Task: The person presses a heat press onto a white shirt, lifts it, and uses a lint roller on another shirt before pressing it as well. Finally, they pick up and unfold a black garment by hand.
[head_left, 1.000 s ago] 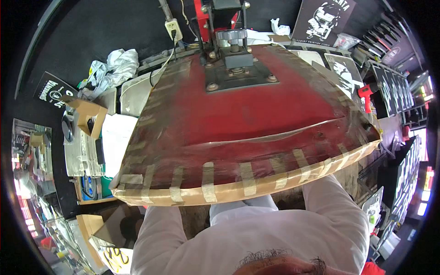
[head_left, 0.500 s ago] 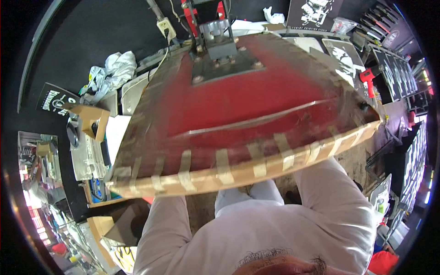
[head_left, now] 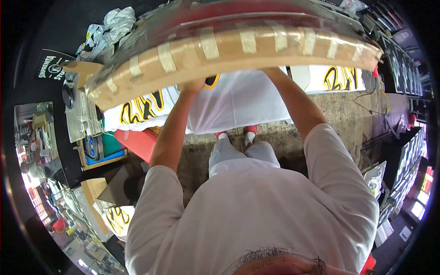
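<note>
A wide red panel (head_left: 238, 14), edged with cardboard (head_left: 183, 64) and strips of tape, hangs over the top of the view. Beneath it lies a white shirt (head_left: 238, 101), draped over a board, with a bit of black and yellow print showing. My left hand (head_left: 191, 85) reaches to the shirt under the panel's left half; only its back and wrist show. My right hand (head_left: 273, 72) is at the shirt's right side, mostly covered by the panel's edge. The fingers of both hands are hidden, so what they grip is not visible.
White printed shirts lie left (head_left: 142, 110) and right (head_left: 337, 78). A red box-like object (head_left: 137, 143) stands near my left arm, beside a wooden-framed tray (head_left: 103, 160). Crumpled plastic (head_left: 117, 25) lies at the upper left. A cable (head_left: 366, 109) runs across the wooden floor (head_left: 341, 114).
The panel has shifted upward in view, uncovering the white shirt, the side shirts and my feet. My forearms, hidden beneath the panel before, now show stretched forward.
</note>
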Motion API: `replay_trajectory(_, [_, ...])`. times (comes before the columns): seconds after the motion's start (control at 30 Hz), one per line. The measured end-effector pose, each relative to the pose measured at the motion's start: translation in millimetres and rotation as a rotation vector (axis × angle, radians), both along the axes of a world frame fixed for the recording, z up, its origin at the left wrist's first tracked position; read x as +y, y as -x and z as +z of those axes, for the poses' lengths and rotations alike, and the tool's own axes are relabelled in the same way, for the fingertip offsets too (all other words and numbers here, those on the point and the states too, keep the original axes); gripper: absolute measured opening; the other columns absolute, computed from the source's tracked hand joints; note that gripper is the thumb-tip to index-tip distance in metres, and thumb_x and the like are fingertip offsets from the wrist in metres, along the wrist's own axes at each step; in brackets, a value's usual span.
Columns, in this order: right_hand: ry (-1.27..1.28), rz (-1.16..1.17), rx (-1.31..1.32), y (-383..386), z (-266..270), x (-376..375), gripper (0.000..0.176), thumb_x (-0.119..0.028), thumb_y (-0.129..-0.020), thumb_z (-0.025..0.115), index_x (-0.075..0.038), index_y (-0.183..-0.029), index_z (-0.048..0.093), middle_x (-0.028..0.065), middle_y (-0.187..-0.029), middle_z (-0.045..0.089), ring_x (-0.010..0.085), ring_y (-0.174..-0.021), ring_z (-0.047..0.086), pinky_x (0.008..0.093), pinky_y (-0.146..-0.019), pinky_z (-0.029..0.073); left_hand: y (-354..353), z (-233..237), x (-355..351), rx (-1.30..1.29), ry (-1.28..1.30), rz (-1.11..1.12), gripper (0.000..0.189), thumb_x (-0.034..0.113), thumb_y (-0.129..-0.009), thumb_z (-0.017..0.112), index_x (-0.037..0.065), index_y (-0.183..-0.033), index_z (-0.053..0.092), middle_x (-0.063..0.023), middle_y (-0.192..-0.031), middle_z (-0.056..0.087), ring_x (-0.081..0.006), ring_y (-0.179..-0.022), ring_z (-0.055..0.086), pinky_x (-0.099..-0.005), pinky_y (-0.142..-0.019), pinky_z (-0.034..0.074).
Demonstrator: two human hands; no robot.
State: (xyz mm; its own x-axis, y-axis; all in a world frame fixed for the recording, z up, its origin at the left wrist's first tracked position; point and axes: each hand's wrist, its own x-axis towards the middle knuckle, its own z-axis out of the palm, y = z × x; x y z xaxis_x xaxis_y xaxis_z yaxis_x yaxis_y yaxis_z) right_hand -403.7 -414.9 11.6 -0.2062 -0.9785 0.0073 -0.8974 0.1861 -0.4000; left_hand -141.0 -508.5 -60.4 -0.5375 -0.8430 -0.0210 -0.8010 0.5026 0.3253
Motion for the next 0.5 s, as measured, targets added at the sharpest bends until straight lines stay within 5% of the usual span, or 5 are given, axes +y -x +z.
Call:
replay_trajectory(0.1, [-0.121, 0.03, 0.038, 3.5, -69.6, 11.3, 0.067, -0.059, -0.094, 0.044, -0.017, -0.146, 0.041, 0.0154, -0.15, 0.041, 0.038, -0.144, 0.026, 0.0523, -0.117, 0.021, -12.6, -17.7, 34.7, -0.07, 0.412, 0.122, 0.072, 0.053, -0.093, 0.053, 0.012, -0.149, 0.034, -0.0226, -0.15, 0.036, -0.0414, -0.135, 0.038, -0.0431, -0.112, 0.032])
replay_trajectory(0.17, [0.243, -0.05, 0.27, -2.3, -83.9, 32.7, 0.072, -0.061, -0.095, 0.041, -0.018, -0.151, 0.033, 0.014, -0.159, 0.023, 0.0353, -0.149, 0.013, 0.0497, -0.12, 0.01, -27.3, -25.4, 50.6, 0.008, 0.447, 0.134, 0.088, 0.055, -0.085, 0.064, 0.003, -0.149, 0.031, -0.0283, -0.148, 0.036, -0.0486, -0.136, 0.032, -0.0443, -0.113, 0.031])
replay_trajectory(0.3, [0.221, -0.067, 0.278, -10.4, -91.7, 88.8, 0.072, -0.058, -0.095, 0.044, -0.013, -0.149, 0.036, 0.0182, -0.158, 0.023, 0.037, -0.148, 0.015, 0.0505, -0.12, 0.01, -68.3, -18.5, 91.4, 0.44, -0.458, 0.64, 0.091, 0.063, -0.089, 0.055, 0.0, -0.149, 0.028, -0.0254, -0.151, 0.034, -0.0339, -0.133, 0.045, -0.0384, -0.109, 0.038])
replay_trajectory(0.37, [0.252, -0.093, 0.228, -17.0, -87.7, 121.6, 0.07, -0.055, -0.094, 0.048, -0.012, -0.148, 0.038, 0.0205, -0.156, 0.026, 0.038, -0.146, 0.018, 0.0508, -0.119, 0.013, -111.0, -64.5, 108.2, 1.262, -1.298, 0.596, 0.077, 0.056, -0.096, 0.05, 0.002, -0.148, 0.034, -0.0209, -0.149, 0.039, -0.0295, -0.129, 0.051, -0.0386, -0.107, 0.04])
replay_trajectory(0.5, [0.352, -0.377, -0.019, -23.4, -79.9, 183.4, 0.071, -0.046, -0.089, 0.064, -0.003, -0.141, 0.043, 0.0263, -0.147, 0.036, 0.0409, -0.137, 0.034, 0.05, -0.112, 0.031, -147.6, -65.7, 176.2, 1.476, -1.331, 0.688, 0.059, 0.04, -0.1, 0.05, 0.0, -0.143, 0.042, -0.0166, -0.14, 0.051, -0.0264, -0.123, 0.055, -0.0391, -0.105, 0.042])
